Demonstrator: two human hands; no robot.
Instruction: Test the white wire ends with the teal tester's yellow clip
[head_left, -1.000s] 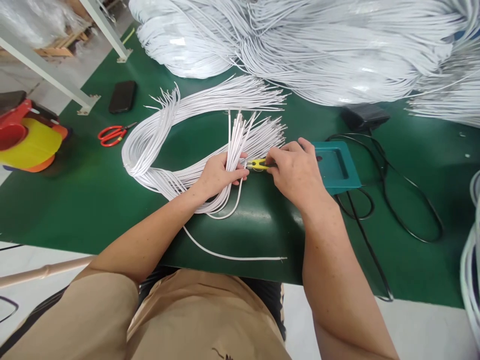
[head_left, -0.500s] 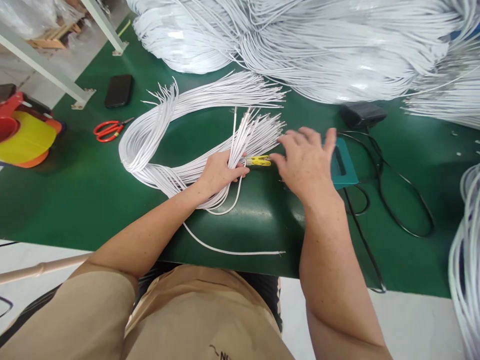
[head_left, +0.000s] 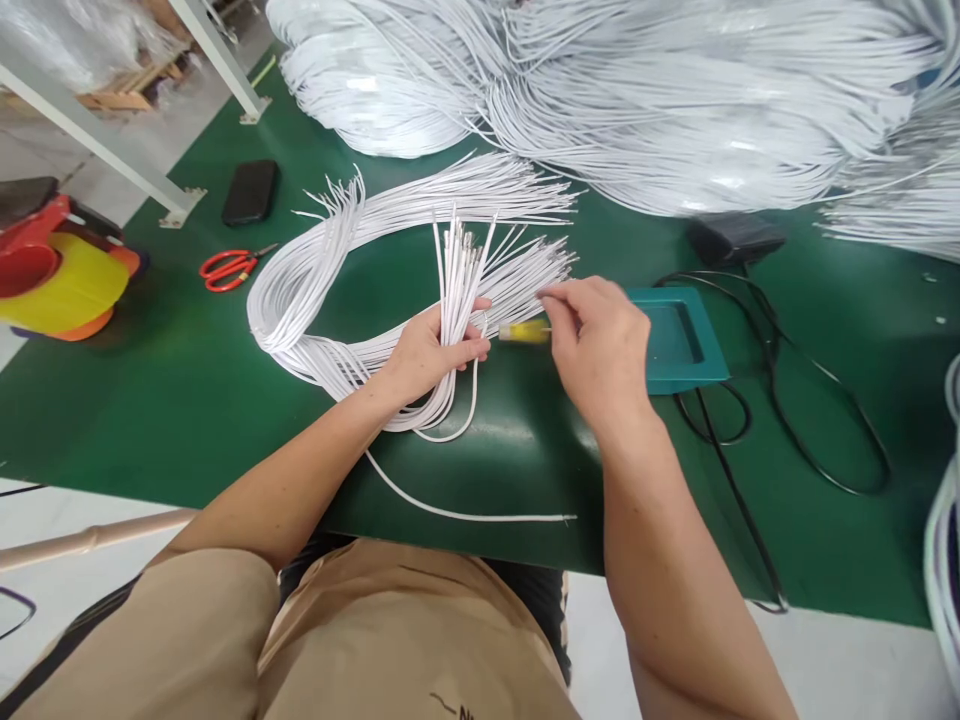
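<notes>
My left hand (head_left: 431, 348) is closed around a gathered bunch of white cables (head_left: 457, 270), its ends pointing up and away from me. The cables loop back below that hand. My right hand (head_left: 600, 335) has thumb and forefinger pinched together beside the fanned tips of a second cable bundle (head_left: 525, 280); what they hold, if anything, is too small to make out. A small yellow clip-like piece (head_left: 525, 332), blurred, sits between my hands. Whether my right hand touches it, I cannot tell. One loose cable (head_left: 480, 517) trails toward the front edge.
Big heaps of white cable (head_left: 660, 110) fill the back. At left are red-handled scissors (head_left: 229, 270), a black phone-like object (head_left: 250, 191) and a yellow-and-red container (head_left: 67, 280). On the right lie a teal tray (head_left: 694, 375), a black box (head_left: 735, 240) and black cords (head_left: 825, 375).
The bunch in my left hand has turned more upright. My right hand's spread fingers have come together in a pinch, uncovering more of the teal tray. The view has shifted slightly.
</notes>
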